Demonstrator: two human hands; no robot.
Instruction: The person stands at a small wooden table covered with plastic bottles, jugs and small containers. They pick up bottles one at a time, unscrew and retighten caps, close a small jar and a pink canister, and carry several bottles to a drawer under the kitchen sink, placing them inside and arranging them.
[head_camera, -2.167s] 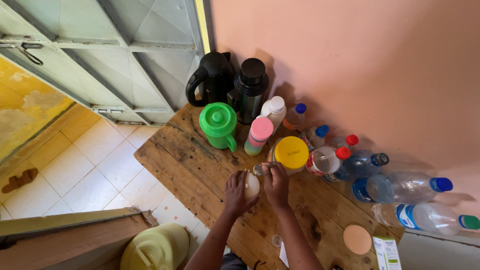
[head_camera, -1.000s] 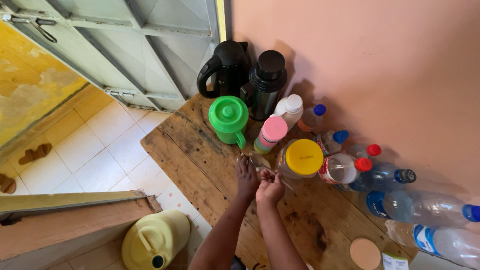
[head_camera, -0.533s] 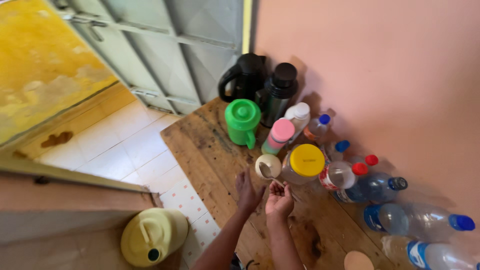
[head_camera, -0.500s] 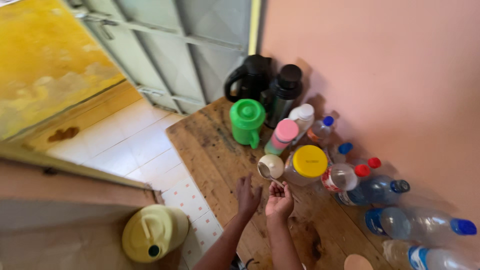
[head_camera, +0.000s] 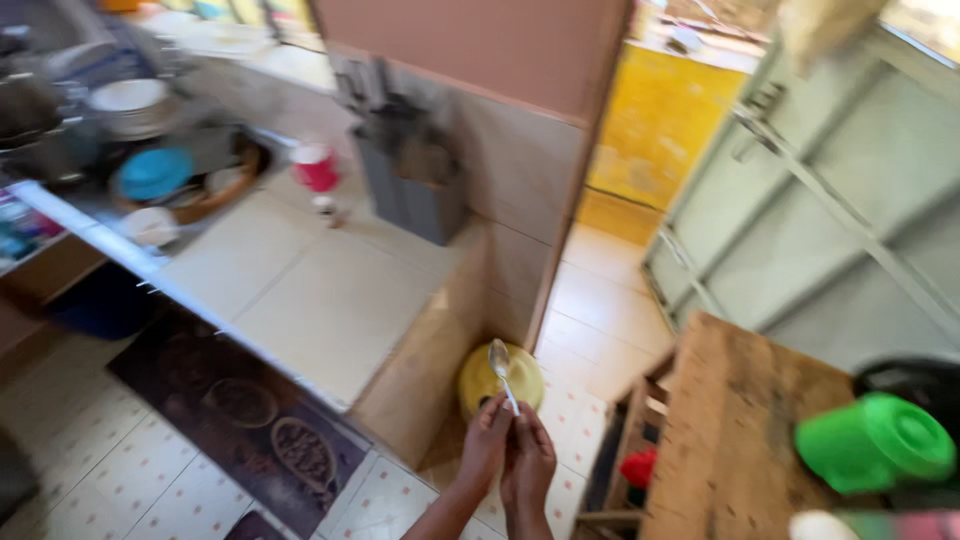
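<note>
Metal teaspoon, held upright with its bowl uppermost, at the lower centre of the blurred head view. Both hands meet around its handle: the left hand and the right hand are pressed together, fingers curled closed on the lower stem; which one bears the grip more firmly cannot be told. Behind the spoon, on the pale tiled floor, stands a yellow plastic jerrycan, beside a low tiled partition wall. To the right lies a rough wooden table, bearing a green plastic lidded jug. A grey-green metal door stands behind it. At upper left, a counter carries blurred dishes and a red cup.
</note>
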